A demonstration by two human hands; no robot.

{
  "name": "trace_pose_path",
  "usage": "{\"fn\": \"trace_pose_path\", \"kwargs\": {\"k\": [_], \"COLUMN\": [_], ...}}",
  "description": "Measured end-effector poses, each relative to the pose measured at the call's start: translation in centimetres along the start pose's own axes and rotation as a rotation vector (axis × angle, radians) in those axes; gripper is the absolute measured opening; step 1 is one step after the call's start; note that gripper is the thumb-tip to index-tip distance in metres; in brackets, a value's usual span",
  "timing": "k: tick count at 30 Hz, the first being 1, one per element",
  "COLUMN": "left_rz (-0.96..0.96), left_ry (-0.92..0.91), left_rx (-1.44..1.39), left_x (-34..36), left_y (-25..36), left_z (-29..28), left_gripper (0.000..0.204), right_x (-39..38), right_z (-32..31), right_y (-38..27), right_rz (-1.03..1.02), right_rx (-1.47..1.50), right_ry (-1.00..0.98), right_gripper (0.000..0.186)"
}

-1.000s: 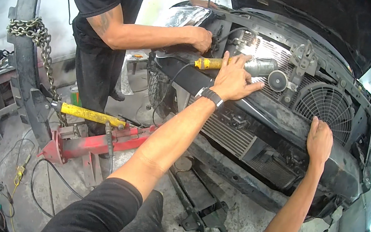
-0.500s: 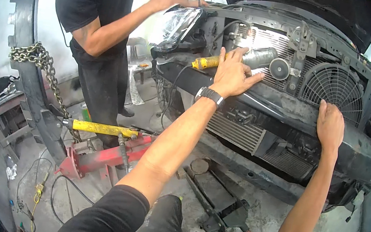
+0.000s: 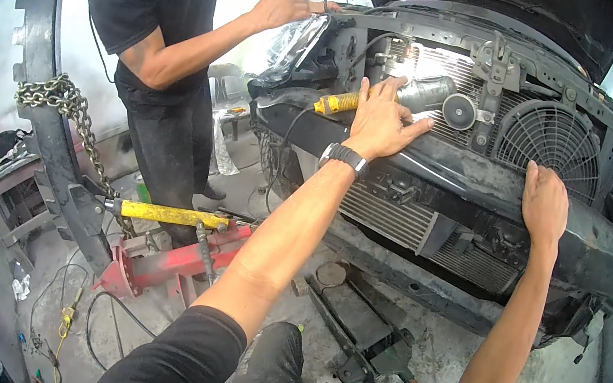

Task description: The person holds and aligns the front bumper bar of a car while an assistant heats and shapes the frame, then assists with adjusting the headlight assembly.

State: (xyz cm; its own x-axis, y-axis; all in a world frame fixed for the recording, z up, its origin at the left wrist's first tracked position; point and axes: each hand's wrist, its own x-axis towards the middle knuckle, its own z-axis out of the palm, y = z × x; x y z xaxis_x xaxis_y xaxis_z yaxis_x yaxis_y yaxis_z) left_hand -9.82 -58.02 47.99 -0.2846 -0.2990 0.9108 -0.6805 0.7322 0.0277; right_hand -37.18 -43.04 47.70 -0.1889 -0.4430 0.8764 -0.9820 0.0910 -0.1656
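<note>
My left hand (image 3: pixel 383 120), with a dark watch on its wrist, lies flat with fingers spread on the black front crossbar (image 3: pixel 458 169) of a car with its bumper off. Its fingertips reach a yellow-handled tool (image 3: pixel 338 103) and a silver cylinder (image 3: pixel 428 94) in front of the radiator. My right hand (image 3: pixel 544 202) presses palm-down on the same bar further right, below the round black cooling fan (image 3: pixel 552 140). Neither hand holds anything.
Another person in a black shirt (image 3: pixel 161 2) stands at the left by the car's headlight (image 3: pixel 293 45), hands raised to it. A red frame-pulling rig (image 3: pixel 171 260) with a yellow bar (image 3: pixel 167 214) and a chain (image 3: pixel 64 100) stands at the left. A sledgehammer (image 3: pixel 406 373) lies on the floor.
The view has shifted, with the car front nearer and lower in the picture. Both my hands stay on the bar. The other person's hands have lifted from the car front to the headlight.
</note>
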Motion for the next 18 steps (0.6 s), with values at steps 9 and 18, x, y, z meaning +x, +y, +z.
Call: {"fn": "trace_pose_path", "kwargs": {"k": [9,18], "left_rz": [0.008,0.003], "left_ry": [0.023,0.01], "left_rx": [-0.026,-0.016], "left_x": [0.04,-0.03], "left_y": [-0.18,-0.05], "left_z": [0.24,0.18], "left_gripper": [0.049,0.049], "right_x": [0.07,0.02], "right_z": [0.09,0.09], "right_y": [0.08,0.12], "right_rz": [-0.007,-0.007], "right_rx": [0.004,0.015], "right_ry": [0.008,0.01], "right_gripper": [0.042,0.042]}}
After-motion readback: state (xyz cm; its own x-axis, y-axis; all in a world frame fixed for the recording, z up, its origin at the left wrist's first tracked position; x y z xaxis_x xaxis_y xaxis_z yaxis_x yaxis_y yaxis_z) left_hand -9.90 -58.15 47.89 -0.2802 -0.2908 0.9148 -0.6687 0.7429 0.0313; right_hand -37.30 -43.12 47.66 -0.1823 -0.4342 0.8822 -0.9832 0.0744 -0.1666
